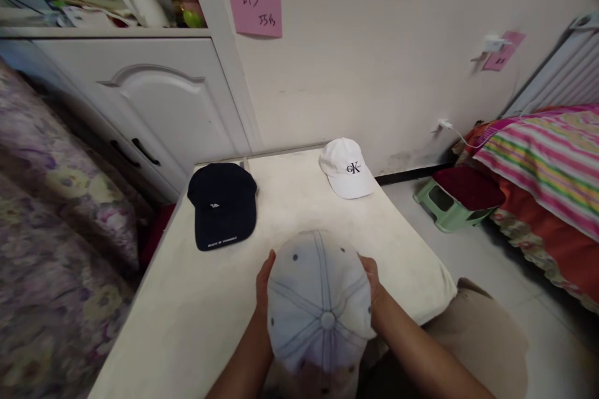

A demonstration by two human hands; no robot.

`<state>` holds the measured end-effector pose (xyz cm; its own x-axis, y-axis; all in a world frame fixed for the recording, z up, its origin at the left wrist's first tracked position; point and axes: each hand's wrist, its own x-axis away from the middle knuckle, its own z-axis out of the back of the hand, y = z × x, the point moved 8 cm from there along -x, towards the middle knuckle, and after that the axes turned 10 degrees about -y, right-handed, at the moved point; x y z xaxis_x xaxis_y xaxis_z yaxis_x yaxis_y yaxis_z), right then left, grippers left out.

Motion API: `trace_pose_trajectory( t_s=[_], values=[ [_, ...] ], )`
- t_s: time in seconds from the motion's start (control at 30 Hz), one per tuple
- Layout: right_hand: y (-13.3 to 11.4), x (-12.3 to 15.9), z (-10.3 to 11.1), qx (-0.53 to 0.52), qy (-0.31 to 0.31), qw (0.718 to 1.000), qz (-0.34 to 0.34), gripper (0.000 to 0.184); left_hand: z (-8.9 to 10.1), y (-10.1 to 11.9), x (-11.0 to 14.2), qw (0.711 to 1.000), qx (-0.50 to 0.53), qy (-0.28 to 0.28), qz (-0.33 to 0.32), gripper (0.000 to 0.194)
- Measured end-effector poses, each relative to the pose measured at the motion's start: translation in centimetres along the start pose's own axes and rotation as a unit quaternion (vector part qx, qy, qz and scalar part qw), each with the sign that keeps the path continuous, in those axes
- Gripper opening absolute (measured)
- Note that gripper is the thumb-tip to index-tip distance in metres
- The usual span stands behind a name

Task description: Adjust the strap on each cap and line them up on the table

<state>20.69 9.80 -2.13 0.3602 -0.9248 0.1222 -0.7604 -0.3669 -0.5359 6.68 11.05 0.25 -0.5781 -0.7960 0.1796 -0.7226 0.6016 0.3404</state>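
Note:
Between my two hands is a pale blue baseball cap (309,299), its button and stitched crown seams facing up, held over the near edge of the table. My left hand (264,283) grips the cap's left side, with most of the fingers hidden behind it. On the opposite side my right hand (372,280) holds the cap too, its fingertips out of sight. A dark navy cap (222,199) with small white lettering on its brim lies at the table's left. Toward the back right corner rests a white cap (346,168) with black letters.
The caps are on a cream-covered table (285,199) against the wall. A white cabinet (159,100) and a floral curtain (56,230) border the left. To the right are a green stool (444,206) with a dark red top and a bed with a striped cover (552,149).

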Motion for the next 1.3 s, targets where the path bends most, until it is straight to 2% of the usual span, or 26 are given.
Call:
trace_pose_trajectory(
  t_s=[0.1,0.2,0.27,0.43,0.6,0.83,0.93,1.07,1.2,1.3],
  values=[
    [-0.4,-0.5,-0.1,-0.030,0.002,1.000,0.000,0.026,0.9,-0.5,0.0,0.999,0.017,-0.032,0.021,0.036],
    [-0.7,-1.0,-0.2,-0.050,0.004,0.999,0.002,0.027,0.9,0.2,-0.2,0.997,0.031,-0.073,-0.021,0.021],
    [-0.9,-1.2,-0.4,-0.065,-0.007,0.998,-0.008,0.027,0.6,0.9,-0.4,0.994,0.039,-0.087,-0.053,0.018],
    [-0.8,-1.5,-1.2,-0.113,-0.046,0.992,-0.037,0.034,0.3,2.3,-0.8,0.993,0.029,-0.079,-0.082,0.034],
    [-0.4,-1.8,-1.5,-0.096,-0.066,0.992,-0.054,0.026,0.5,3.6,-1.0,0.992,0.021,-0.077,-0.101,0.043],
    [-1.3,-2.3,-0.3,-0.028,-0.014,0.999,-0.021,0.030,-0.6,2.1,0.1,0.994,-0.018,-0.098,-0.035,0.040],
    [-1.6,-2.5,0.0,-0.007,-0.001,1.000,-0.011,0.029,-0.2,1.4,1.1,0.992,-0.028,-0.124,-0.021,0.031],
    [-1.6,-2.6,-0.3,-0.005,-0.001,1.000,0.004,0.028,0.5,1.3,1.6,0.989,-0.029,-0.139,-0.033,0.022],
    [-0.9,-2.6,-0.4,-0.012,-0.004,1.000,-0.003,0.026,0.0,1.5,1.1,0.991,-0.023,-0.125,-0.043,0.027],
    [-0.9,-2.8,0.1,-0.015,0.010,1.000,0.016,0.025,-0.3,1.4,0.9,0.997,-0.017,-0.064,-0.038,0.032]
  ],
)
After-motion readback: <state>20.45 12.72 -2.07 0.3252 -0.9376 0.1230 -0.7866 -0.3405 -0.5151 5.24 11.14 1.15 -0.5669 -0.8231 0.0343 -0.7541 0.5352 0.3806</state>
